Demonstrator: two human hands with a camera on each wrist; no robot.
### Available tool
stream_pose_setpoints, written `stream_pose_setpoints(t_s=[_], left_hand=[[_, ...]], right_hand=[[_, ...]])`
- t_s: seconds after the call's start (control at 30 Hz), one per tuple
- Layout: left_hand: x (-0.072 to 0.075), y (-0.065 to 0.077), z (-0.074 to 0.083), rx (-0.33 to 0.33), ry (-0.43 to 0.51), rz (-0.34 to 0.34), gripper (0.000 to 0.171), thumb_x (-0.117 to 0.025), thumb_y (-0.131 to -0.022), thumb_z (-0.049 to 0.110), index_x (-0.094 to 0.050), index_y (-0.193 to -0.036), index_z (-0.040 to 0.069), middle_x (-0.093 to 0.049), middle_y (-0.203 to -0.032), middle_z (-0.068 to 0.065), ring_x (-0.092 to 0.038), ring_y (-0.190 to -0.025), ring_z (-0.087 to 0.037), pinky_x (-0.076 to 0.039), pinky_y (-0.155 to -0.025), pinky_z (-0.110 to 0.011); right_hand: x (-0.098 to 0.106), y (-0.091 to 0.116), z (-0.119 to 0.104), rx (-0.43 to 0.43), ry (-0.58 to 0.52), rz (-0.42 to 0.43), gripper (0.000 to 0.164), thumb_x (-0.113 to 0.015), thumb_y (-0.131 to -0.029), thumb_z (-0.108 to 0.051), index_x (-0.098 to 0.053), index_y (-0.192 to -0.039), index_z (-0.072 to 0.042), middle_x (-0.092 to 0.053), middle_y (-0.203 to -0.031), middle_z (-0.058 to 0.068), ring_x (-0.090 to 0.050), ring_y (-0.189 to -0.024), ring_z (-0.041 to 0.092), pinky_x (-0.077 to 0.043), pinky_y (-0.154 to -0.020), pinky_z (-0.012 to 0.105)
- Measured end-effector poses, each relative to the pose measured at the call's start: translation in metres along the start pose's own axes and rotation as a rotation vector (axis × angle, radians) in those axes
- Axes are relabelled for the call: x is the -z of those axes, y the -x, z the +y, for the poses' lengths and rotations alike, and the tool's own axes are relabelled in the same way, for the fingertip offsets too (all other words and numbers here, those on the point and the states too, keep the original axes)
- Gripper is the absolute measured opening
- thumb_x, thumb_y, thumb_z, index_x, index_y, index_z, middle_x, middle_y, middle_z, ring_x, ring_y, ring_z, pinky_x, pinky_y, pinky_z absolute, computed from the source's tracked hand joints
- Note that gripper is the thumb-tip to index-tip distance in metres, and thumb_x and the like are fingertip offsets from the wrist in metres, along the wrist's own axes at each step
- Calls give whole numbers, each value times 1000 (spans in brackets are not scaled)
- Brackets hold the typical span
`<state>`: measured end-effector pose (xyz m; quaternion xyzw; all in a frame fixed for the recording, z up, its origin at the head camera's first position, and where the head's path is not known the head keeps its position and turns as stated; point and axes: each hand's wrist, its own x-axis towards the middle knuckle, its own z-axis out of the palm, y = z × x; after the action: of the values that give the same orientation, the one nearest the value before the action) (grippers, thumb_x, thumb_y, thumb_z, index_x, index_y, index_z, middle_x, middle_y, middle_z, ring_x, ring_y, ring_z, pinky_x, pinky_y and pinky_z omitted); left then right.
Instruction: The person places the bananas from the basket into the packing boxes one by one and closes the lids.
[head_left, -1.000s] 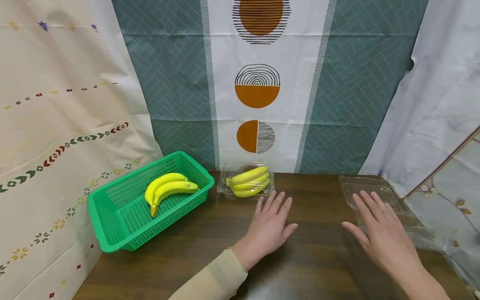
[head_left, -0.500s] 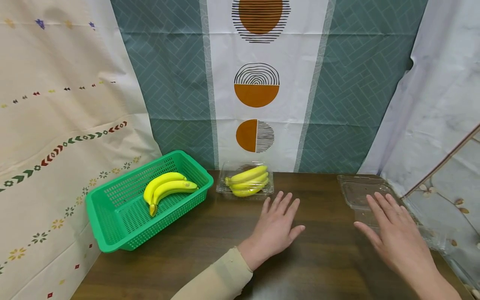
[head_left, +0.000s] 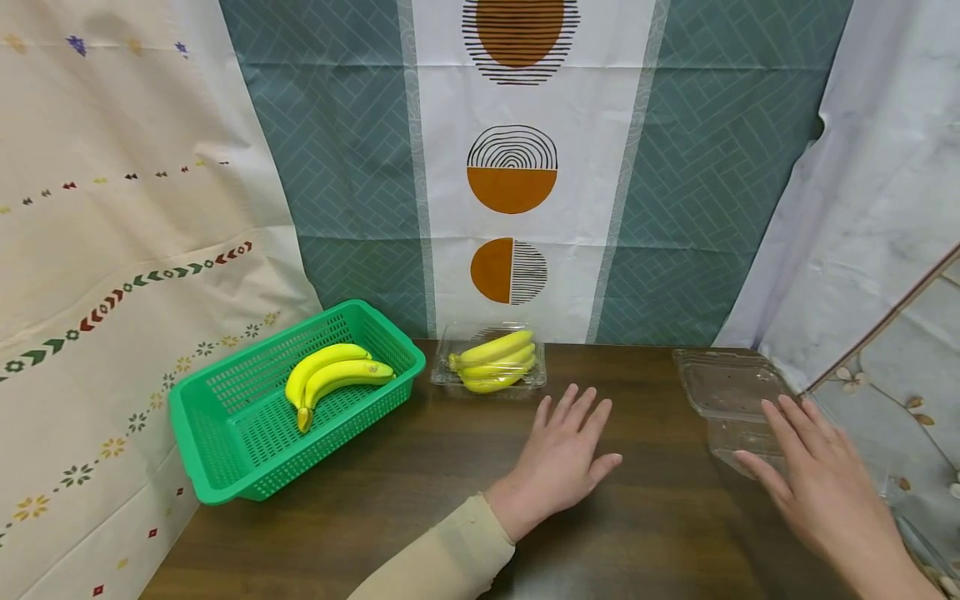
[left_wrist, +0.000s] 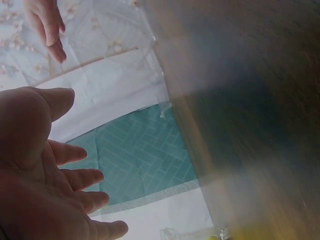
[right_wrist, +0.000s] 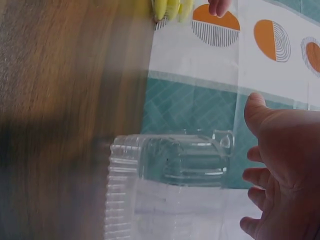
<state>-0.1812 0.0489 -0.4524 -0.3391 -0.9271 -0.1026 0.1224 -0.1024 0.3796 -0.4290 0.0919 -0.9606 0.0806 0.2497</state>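
My left hand (head_left: 558, 458) hovers palm down over the middle of the table with fingers spread, holding nothing. Behind it, at the back of the table, a clear plastic clamshell box (head_left: 442, 367) holds a bunch of bananas (head_left: 495, 360). On the right, my right hand (head_left: 825, 492) is also spread and holds nothing. It is beside a second clear clamshell (head_left: 731, 385), whose lid lies open; my hand hides part of it in the head view. In the right wrist view this clamshell (right_wrist: 170, 165) stands below the fingers, ribbed along its side.
A green perforated basket (head_left: 187, 425) stands at the left with another bunch of bananas (head_left: 341, 375) inside. Patterned cloths (head_left: 360, 167) hang behind and on both sides of the brown wooden table (head_left: 637, 517).
Both hands have drifted to the right, the right hand more so, uncovering more of the right clamshell. The basket and bananas stay put; the view has shifted slightly.
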Motion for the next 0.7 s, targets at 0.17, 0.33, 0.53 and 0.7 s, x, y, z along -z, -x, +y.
stream_pose_setpoints(t_s=[0.17,0.33,0.53,0.7], left_hand=[[0,-1,4,-12,3,4,74,-54,-113,60,-41,-172,18,-36,-178,-8,-26,-166,-32,-30,-129,-60],[-1,-2,7,-21,0,7,73,-53,-113,60,-42,-172,18,-36,-177,-7,-27,-166,-32,-31,-128,-60],[-1,-4,12,-34,-4,10,74,-53,-113,61,-42,-172,19,-37,-177,-7,-28,-166,-31,-32,-128,-60],[-1,-6,16,-42,-7,9,74,-53,-113,61,-42,-172,19,-37,-177,-7,-29,-166,-31,-33,-127,-60]], right_hand=[[2,5,7,-52,14,-41,84,-72,-108,-42,-38,-164,10,-36,-165,41,-14,-165,52,-3,-130,69],[5,10,14,-93,41,-63,83,-70,-109,-43,-37,-164,10,-36,-162,44,-16,-162,57,-3,-129,72],[8,17,20,-106,40,-48,82,-69,-110,-43,-37,-164,9,-37,-161,43,-21,-159,59,-3,-128,73],[8,22,25,-118,43,-64,82,-68,-111,-43,-36,-164,11,-35,-164,42,-15,-161,58,-1,-129,72]])
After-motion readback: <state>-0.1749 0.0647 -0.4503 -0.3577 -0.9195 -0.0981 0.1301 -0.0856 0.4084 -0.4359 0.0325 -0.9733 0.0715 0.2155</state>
